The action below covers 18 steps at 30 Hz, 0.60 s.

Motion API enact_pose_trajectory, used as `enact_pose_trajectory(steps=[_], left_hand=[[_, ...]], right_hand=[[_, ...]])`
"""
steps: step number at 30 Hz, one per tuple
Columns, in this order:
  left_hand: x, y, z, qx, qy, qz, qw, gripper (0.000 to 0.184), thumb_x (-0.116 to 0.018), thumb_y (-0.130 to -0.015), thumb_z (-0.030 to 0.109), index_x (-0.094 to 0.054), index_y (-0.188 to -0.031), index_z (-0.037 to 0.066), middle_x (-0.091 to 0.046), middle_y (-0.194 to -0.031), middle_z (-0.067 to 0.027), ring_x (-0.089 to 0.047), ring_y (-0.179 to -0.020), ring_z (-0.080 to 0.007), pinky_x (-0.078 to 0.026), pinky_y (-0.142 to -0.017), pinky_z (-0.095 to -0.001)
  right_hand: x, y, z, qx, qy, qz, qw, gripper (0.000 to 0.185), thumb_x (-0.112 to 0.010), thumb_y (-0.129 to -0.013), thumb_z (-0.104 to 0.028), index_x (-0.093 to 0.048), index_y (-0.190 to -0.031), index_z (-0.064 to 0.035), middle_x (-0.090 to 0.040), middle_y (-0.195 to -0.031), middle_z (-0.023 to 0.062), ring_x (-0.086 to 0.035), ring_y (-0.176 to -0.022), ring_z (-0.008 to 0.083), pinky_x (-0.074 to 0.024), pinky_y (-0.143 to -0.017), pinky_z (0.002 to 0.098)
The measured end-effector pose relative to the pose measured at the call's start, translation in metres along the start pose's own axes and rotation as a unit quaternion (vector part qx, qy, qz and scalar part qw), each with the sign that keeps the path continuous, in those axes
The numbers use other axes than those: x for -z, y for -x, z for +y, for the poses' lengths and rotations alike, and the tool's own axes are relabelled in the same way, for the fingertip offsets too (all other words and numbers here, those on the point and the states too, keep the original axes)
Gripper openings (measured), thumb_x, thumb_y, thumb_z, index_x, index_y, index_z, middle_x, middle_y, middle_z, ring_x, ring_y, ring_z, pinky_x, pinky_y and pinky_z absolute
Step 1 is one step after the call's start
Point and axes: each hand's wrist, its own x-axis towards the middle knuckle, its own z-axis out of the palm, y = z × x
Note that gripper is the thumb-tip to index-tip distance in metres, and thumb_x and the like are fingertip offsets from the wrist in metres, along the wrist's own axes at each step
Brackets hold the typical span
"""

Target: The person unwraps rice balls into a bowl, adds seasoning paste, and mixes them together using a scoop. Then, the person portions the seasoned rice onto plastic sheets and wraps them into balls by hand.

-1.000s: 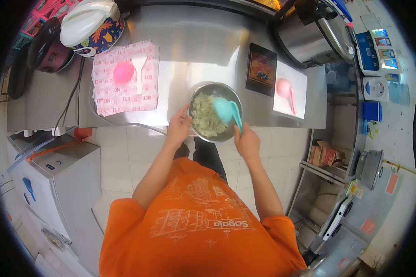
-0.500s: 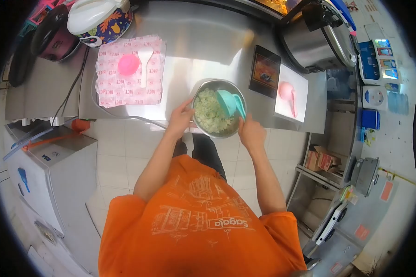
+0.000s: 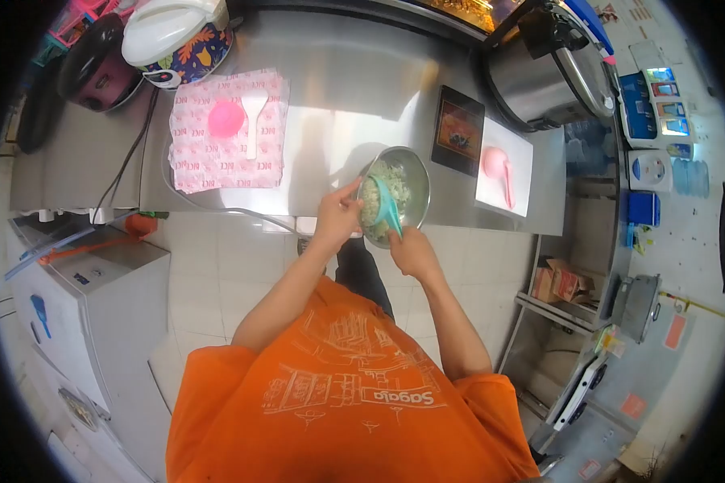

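Observation:
A metal bowl holds pale green-flecked rice and tilts at the counter's front edge. My left hand grips the bowl's left rim, fingers closed on it. With my right hand I hold the handle of a teal ladle. Its cup lies in the rice against the bowl's left side, and its inside is mostly hidden. Left of the bowl, a pink round cup and a white rice paddle rest on a stack of printed paper sheets.
A dark framed picture and a pink ladle on a white sheet lie to the right. Behind them stands a large metal cooker. A patterned rice cooker is at the back left. A cable runs along the front edge.
The bowl has shifted right and tipped, with both hands moving along. The ladle has swung from the bowl's upper right to its left side, down into the rice.

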Motion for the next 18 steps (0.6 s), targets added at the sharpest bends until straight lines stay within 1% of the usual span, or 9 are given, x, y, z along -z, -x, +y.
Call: enact_pose_trajectory(steps=[1,3,6,9,12,15,16,17,18], left_hand=[[0.001,0.004,0.000,-0.006,-0.013,-0.005,1.000,0.046,-0.058,-0.090,0.001,-0.057,-0.136,0.008,-0.057,-0.080,-0.0058,-0.060,-0.066,-0.0124,-0.059,-0.054,-0.0271],[0.005,0.006,0.000,-0.021,-0.038,-0.019,0.999,0.046,-0.058,-0.091,0.000,-0.057,-0.136,0.008,-0.057,-0.081,-0.0060,-0.062,-0.068,-0.0126,-0.060,-0.056,-0.0278],[0.017,0.009,0.001,-0.023,-0.068,-0.014,0.997,0.049,-0.057,-0.093,-0.002,-0.052,-0.140,0.008,-0.050,-0.087,-0.0030,-0.060,-0.074,-0.0126,-0.065,-0.064,-0.0291],[0.038,-0.004,-0.026,-0.011,-0.042,0.035,0.998,0.049,-0.056,-0.092,-0.002,-0.052,-0.140,0.007,-0.059,-0.090,-0.0090,-0.064,-0.072,-0.0157,-0.062,-0.059,-0.0293],[0.051,-0.011,-0.029,0.011,-0.065,0.037,0.997,0.050,-0.055,-0.092,-0.001,-0.050,-0.141,0.007,-0.059,-0.097,-0.0109,-0.065,-0.079,-0.0171,-0.061,-0.064,-0.0293],[0.065,-0.021,-0.047,0.023,-0.096,0.045,0.994,0.050,-0.056,-0.094,0.005,-0.047,-0.143,0.006,-0.058,-0.099,-0.0078,-0.063,-0.083,-0.0166,-0.058,-0.069,-0.0288],[0.077,-0.026,-0.063,-0.077,-0.236,0.096,0.964,0.049,-0.056,-0.094,0.006,-0.048,-0.143,0.007,-0.060,-0.103,-0.0099,-0.064,-0.085,-0.0176,-0.057,-0.070,-0.0298],[0.087,-0.031,-0.074,-0.181,-0.365,0.142,0.902,0.049,-0.055,-0.094,0.006,-0.048,-0.143,0.008,-0.062,-0.107,-0.0120,-0.064,-0.086,-0.0187,-0.056,-0.071,-0.0308],[0.085,-0.028,-0.062,-0.215,-0.347,0.159,0.899,0.046,-0.056,-0.094,0.007,-0.051,-0.140,0.007,-0.063,-0.108,-0.0131,-0.065,-0.086,-0.0192,-0.056,-0.072,-0.0321]], right_hand=[[0.002,-0.001,0.003,-0.023,-0.073,-0.029,0.997,0.034,-0.048,-0.098,-0.028,-0.059,-0.085,0.0021,-0.060,-0.060,0.0151,-0.058,-0.044,0.0264,-0.0453,-0.043,0.0403],[0.003,-0.009,0.012,-0.064,-0.216,-0.081,0.971,0.034,-0.048,-0.099,-0.029,-0.057,-0.083,-0.0003,-0.052,-0.054,0.0084,-0.047,-0.034,0.0178,-0.0360,-0.033,0.0355],[-0.004,-0.024,0.028,-0.099,-0.374,-0.169,0.907,0.035,-0.049,-0.100,-0.033,-0.053,-0.081,-0.0038,-0.041,-0.050,0.0013,-0.032,-0.031,0.0106,-0.0232,-0.030,0.0286],[-0.002,-0.025,0.040,-0.068,-0.398,-0.182,0.896,0.034,-0.048,-0.100,-0.033,-0.051,-0.080,-0.0053,-0.041,-0.050,0.0017,-0.029,-0.030,0.0110,-0.0189,-0.030,0.0270],[0.000,-0.025,0.052,-0.057,-0.399,-0.158,0.902,0.035,-0.049,-0.100,-0.034,-0.051,-0.081,-0.0050,-0.042,-0.050,0.0022,-0.030,-0.031,0.0106,-0.0198,-0.030,0.0270],[0.001,-0.021,0.054,-0.067,-0.437,-0.150,0.885,0.035,-0.047,-0.102,-0.036,-0.051,-0.083,-0.0062,-0.040,-0.051,0.0008,-0.030,-0.032,0.0101,-0.0223,-0.030,0.0259],[0.000,-0.019,0.057,-0.060,-0.450,-0.155,0.877,0.035,-0.047,-0.102,-0.035,-0.051,-0.083,-0.0060,-0.040,-0.050,0.0007,-0.031,-0.032,0.0100,-0.0224,-0.030,0.0259],[0.000,-0.018,0.061,-0.052,-0.464,-0.157,0.870,0.035,-0.047,-0.102,-0.035,-0.051,-0.082,-0.0058,-0.040,-0.050,0.0006,-0.031,-0.032,0.0099,-0.0225,-0.030,0.0258],[0.001,-0.017,0.064,-0.044,-0.479,-0.158,0.862,0.036,-0.047,-0.102,-0.035,-0.051,-0.082,-0.0056,-0.040,-0.050,0.0005,-0.031,-0.032,0.0098,-0.0226,-0.030,0.0258]])
